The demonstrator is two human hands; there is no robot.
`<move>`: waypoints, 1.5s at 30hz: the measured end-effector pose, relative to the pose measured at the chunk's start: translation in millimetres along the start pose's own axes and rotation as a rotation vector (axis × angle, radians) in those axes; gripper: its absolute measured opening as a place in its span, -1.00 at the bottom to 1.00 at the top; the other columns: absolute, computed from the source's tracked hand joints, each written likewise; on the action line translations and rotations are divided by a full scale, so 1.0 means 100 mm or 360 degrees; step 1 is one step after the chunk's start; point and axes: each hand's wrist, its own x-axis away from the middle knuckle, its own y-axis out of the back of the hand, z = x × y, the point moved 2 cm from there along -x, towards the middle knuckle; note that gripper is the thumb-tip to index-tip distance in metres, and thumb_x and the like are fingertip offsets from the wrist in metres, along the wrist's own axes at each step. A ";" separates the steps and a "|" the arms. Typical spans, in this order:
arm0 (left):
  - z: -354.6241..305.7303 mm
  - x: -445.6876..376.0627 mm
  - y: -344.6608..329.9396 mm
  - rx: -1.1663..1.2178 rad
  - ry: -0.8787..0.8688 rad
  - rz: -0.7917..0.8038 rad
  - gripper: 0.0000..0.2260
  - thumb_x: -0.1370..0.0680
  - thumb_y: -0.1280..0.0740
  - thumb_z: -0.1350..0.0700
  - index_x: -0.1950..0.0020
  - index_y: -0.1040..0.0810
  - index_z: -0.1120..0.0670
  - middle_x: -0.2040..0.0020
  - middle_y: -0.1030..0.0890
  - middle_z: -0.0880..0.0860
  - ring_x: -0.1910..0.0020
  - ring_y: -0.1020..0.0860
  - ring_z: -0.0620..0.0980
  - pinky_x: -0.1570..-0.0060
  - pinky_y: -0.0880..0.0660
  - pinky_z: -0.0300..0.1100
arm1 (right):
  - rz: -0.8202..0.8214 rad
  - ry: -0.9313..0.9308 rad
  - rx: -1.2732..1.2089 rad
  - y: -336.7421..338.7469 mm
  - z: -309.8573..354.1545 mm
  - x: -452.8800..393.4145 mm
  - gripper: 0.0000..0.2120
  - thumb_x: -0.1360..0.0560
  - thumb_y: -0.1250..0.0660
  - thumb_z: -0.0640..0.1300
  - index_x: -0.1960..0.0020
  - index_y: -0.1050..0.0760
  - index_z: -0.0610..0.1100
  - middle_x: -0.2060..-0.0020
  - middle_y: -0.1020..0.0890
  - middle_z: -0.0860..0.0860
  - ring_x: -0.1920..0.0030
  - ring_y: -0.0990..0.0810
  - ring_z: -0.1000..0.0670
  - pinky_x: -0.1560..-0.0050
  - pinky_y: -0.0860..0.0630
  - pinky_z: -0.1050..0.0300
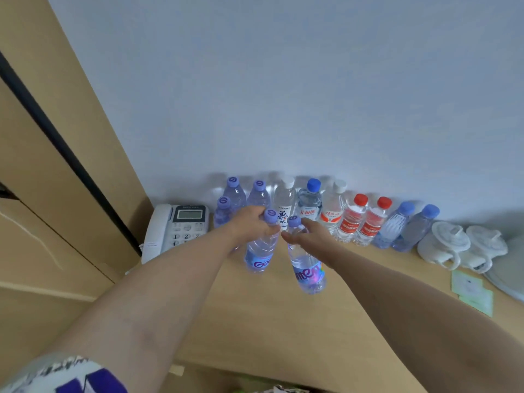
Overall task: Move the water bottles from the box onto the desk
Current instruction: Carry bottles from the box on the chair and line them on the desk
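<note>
Each of my hands holds a purple-capped water bottle over the wooden desk (283, 321). My left hand (252, 222) grips the neck of the left bottle (259, 253), which stands about upright. My right hand (309, 236) grips the upper part of the right bottle (307, 270), which tilts. Whether either bottle's base touches the desk I cannot tell. Behind them, a row of several bottles (309, 205) lines the wall, with purple, white, blue and red caps. The box is out of sight.
A white desk phone (175, 228) sits at the desk's back left beside a wooden cabinet (56, 180). Two white cups (462, 245) lie at the right, with a white plate edge (507, 276) and pale green cards (470, 290) near them.
</note>
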 end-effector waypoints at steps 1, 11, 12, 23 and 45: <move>-0.01 -0.02 0.02 -0.0047 -0.0016 0.0003 -0.82 -0.55 -0.46 0.04 0.07 -0.52 0.10 0.13 -0.54 0.04 0.08 -0.50 0.03 0.01 -0.44 -0.11 | 0.0001 0.0014 0.0012 0.00 0.02 -0.05 -0.74 -0.46 -0.55 0.00 -0.12 -0.62 0.03 0.07 -0.71 0.01 0.04 -0.67 -0.01 0.01 -0.57 0.12; -0.06 -0.15 0.08 -0.0274 -0.0061 -0.0059 -0.70 -0.48 -0.50 0.21 0.33 -0.41 0.13 0.35 -0.41 0.06 0.23 -0.40 0.06 0.30 -0.32 -0.17 | -0.0034 0.0078 0.0451 0.00 0.27 -0.23 -0.36 -0.31 -0.65 0.14 -0.32 -0.59 -0.05 -0.11 -0.69 -0.02 -0.16 -0.62 -0.07 -0.17 -0.56 0.00; -0.06 -0.16 0.10 -0.0289 -0.0050 -0.0096 -0.80 -0.47 -0.51 0.21 0.24 -0.52 0.17 0.28 -0.50 0.11 0.18 -0.46 0.10 0.23 -0.41 -0.15 | -0.0048 0.0074 0.0481 0.00 0.30 -0.23 -0.37 -0.31 -0.65 0.13 -0.30 -0.61 -0.06 -0.10 -0.70 -0.03 -0.15 -0.63 -0.08 -0.18 -0.58 -0.02; 0.08 -0.22 0.24 -0.0538 -0.0083 -0.0366 -0.79 -0.44 -0.50 0.23 -0.06 -0.64 0.10 0.16 -0.49 0.05 0.15 -0.45 0.08 0.21 -0.34 -0.16 | -0.0098 0.0050 0.0248 -0.07 0.42 -0.25 -0.62 -0.36 -0.61 -0.25 -0.13 -0.60 -0.25 0.01 -0.66 -0.17 0.00 -0.60 -0.17 -0.03 -0.58 -0.06; 0.00 -0.33 0.34 -0.0732 -0.0159 -0.0215 -0.64 -0.41 -0.57 0.22 -0.18 -0.62 0.08 -0.09 -0.64 0.06 0.03 -0.51 0.03 0.10 -0.38 -0.20 | -0.0195 0.0154 0.0470 -0.07 0.53 -0.35 -0.64 -0.33 -0.63 -0.21 -0.04 -0.58 -0.23 0.14 -0.60 -0.09 0.14 -0.53 -0.07 0.19 -0.47 0.12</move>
